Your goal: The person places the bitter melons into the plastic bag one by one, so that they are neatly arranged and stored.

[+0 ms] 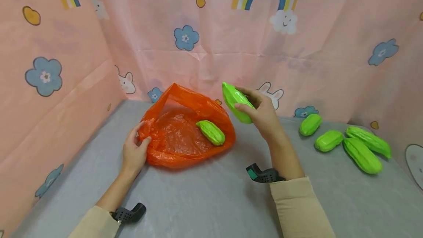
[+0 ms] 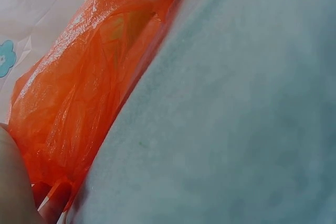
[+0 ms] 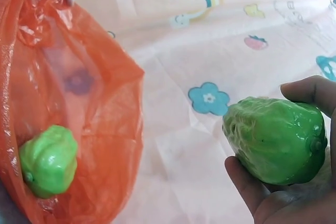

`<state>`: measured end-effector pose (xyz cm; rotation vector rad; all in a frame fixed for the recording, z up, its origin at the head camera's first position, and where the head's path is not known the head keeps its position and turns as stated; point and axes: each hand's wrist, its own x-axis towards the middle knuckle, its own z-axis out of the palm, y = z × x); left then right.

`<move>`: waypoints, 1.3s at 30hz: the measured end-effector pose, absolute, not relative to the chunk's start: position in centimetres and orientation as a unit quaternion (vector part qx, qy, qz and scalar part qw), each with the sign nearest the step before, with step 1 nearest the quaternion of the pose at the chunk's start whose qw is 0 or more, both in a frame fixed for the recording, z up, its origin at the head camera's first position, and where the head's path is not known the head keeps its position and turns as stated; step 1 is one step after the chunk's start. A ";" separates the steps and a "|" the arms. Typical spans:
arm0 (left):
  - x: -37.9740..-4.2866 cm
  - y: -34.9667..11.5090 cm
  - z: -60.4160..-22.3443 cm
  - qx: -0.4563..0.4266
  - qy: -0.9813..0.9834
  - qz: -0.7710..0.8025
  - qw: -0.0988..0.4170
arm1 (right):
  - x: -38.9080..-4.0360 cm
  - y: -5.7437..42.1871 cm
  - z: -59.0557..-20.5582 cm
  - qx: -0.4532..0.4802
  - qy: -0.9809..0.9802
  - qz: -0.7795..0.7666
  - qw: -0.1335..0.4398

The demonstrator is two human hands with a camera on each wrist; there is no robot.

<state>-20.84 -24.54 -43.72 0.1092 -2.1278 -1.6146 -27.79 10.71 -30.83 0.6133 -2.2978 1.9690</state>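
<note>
An orange plastic bag (image 1: 185, 159) lies on the table with its mouth spread toward me. My left hand (image 1: 134, 153) grips the bag's left side, thumb in front and fingers behind. One green bitter melon (image 1: 211, 132) rests inside the bag, near the right of the opening; it shows in the right wrist view too. My right hand (image 1: 264, 115) holds another bitter melon (image 3: 278, 140) between thumb and fingers, in the air just right of the bag. Its pointed end tilts up and left in the head view. Through the bag's wall, the left wrist view shows a yellowish shape.
Several more bitter melons (image 1: 362, 155) lie on the grey tabletop (image 1: 205, 201) at the right, two of them side by side. A pink patterned cloth (image 1: 218, 65) stands as a wall behind and along both sides of the table.
</note>
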 end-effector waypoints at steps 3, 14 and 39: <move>-20.9 -24.5 -43.7 0.038 -0.772 -0.591 0.230 | -27.7 10.2 -31.0 0.203 -0.750 0.629 0.026; -20.9 -24.3 -43.6 0.042 -0.778 -0.585 0.228 | -27.8 8.7 -31.9 0.221 -0.763 0.607 0.022; -20.9 -24.3 -43.8 0.042 -0.777 -0.584 0.233 | -27.9 4.8 -35.4 0.261 -0.800 0.540 0.004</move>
